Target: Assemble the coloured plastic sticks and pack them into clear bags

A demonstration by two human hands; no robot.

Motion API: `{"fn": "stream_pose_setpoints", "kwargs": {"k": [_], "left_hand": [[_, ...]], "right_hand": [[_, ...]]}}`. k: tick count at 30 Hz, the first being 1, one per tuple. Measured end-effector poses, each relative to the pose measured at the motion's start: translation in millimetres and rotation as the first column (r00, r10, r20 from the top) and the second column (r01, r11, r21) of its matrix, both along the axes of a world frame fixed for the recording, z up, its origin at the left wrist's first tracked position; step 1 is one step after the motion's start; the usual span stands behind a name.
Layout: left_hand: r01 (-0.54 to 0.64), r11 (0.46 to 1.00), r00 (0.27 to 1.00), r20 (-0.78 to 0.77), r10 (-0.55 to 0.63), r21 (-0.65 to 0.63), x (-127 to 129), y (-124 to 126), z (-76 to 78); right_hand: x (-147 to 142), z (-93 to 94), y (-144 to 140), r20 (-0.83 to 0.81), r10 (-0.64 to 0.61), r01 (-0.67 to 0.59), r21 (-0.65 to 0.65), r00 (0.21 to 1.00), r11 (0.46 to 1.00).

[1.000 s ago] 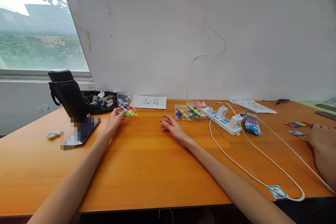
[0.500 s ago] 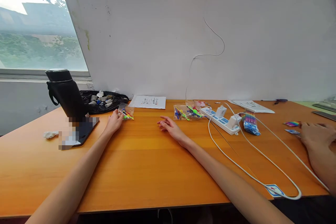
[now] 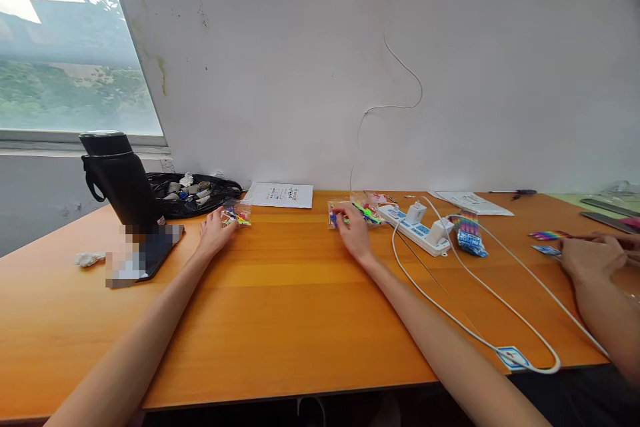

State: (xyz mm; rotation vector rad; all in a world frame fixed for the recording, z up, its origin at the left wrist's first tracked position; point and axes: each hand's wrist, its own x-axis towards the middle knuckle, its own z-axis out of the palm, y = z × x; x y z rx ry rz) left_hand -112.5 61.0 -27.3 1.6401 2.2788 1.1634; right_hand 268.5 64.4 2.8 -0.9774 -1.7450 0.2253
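Observation:
My left hand (image 3: 216, 231) rests on the table with its fingers closed on the near edge of a small clear plastic bag (image 3: 242, 213). Bright yellow, red and blue plastic pieces show inside that bag. Further right, my right hand (image 3: 354, 232) reaches over a second clear bag (image 3: 373, 215) of green, blue and yellow plastic pieces. Its thumb and fingers curl together at the bag's left part, partly covering it. Both bags lie on the wooden table (image 3: 280, 327).
A black bottle (image 3: 120, 180), a phone-like slab (image 3: 163, 253) and a black bag of scraps (image 3: 200, 193) stand left. Papers (image 3: 280, 195) lie behind. Right are a power strip (image 3: 415, 230), loose white cables (image 3: 460, 317), wrapped rainbow pencils (image 3: 470, 233) and another person's hands (image 3: 590, 257).
My right hand has moved right from bare tabletop onto the second bag, its fingers now closing there. My left hand stays at its bag. The other person's hands have shifted inward.

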Motion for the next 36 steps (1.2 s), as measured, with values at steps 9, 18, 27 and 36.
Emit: {"fn": "stream_pose_setpoints", "kwargs": {"k": [9,18,27,36], "left_hand": [[-0.154,0.986,0.984,0.100,0.146,0.071,8.8,-10.3,15.1],[-0.137,0.986,0.985,0.117,0.126,0.091,11.6,-14.7,21.1],[-0.100,0.943,0.990,0.131,0.061,0.318,23.0,-20.8,28.4],[0.541,0.743,0.711,0.258,-0.654,0.395,79.2,-40.2,43.6]], "right_hand": [[73.7,-9.0,36.1,-0.013,-0.567,0.535,-0.311,0.824,0.785],[75.9,-11.1,39.0,-0.170,-0.422,0.390,-0.193,0.891,0.901],[65.0,3.7,32.2,-0.481,-0.328,0.277,-0.176,0.813,0.945],[-13.5,-2.7,-5.1,-0.519,0.093,-0.239,-0.222,0.850,0.945]]}}
